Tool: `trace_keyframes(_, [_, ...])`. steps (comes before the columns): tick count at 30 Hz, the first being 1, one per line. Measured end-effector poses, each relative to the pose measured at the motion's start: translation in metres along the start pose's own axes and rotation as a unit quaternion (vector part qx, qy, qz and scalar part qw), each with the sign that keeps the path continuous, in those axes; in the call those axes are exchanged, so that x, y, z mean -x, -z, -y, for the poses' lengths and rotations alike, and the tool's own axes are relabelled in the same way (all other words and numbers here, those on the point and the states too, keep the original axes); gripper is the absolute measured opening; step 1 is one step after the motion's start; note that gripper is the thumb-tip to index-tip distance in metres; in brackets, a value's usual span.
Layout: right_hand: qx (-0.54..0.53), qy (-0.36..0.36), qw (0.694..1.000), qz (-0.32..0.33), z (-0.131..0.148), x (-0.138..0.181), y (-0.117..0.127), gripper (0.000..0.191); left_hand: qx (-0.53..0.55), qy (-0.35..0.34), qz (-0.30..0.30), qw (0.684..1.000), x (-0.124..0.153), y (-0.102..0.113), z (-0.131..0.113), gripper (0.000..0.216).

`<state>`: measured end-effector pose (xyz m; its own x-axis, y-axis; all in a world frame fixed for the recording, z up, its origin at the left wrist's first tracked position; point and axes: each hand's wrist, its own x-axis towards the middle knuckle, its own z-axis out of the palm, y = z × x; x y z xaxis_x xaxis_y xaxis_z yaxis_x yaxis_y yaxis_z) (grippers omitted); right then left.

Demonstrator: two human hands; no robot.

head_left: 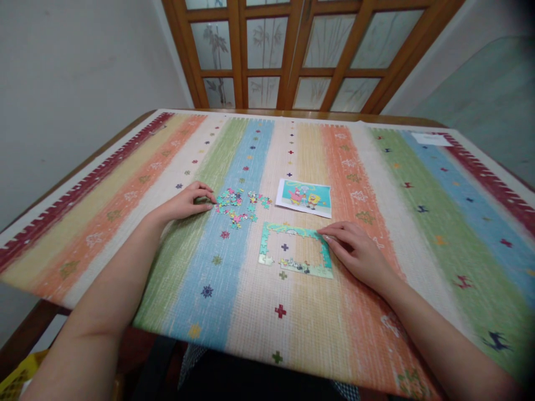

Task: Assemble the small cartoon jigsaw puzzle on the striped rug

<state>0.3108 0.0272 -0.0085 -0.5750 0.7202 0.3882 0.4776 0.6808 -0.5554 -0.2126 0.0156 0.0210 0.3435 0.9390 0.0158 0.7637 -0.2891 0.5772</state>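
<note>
A loose pile of small jigsaw puzzle pieces [236, 205], turquoise, pink and yellow, lies on the striped tablecloth. At its left edge is my left hand [190, 201], fingers bent and a gap between thumb and forefinger; no held piece shows. To the right, joined pieces form a rectangular puzzle border [303, 269] with a bare middle and a gap in the lower edge near the left corner. The fingertips of my right hand [353, 248] rest at the border's upper right corner, fingers stretched out. Behind the border lies a printed reference picture [307, 198] of cartoon figures.
The tablecloth [259, 312] covers a wooden table. A white paper slip [430, 138] lies at the far right. Beyond the table stand wooden doors with glass panes [263, 44]. A yellow basket [20, 376] sits low at the left.
</note>
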Motion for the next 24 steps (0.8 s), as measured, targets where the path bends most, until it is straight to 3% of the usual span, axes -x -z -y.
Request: trace_keyframes(24, [-0.003,-0.012,1.000,0.010,0.002,-0.001,0.001,0.023,-0.048,-0.034,-0.022,0.998,-0.004,-0.009,-0.013,0.049])
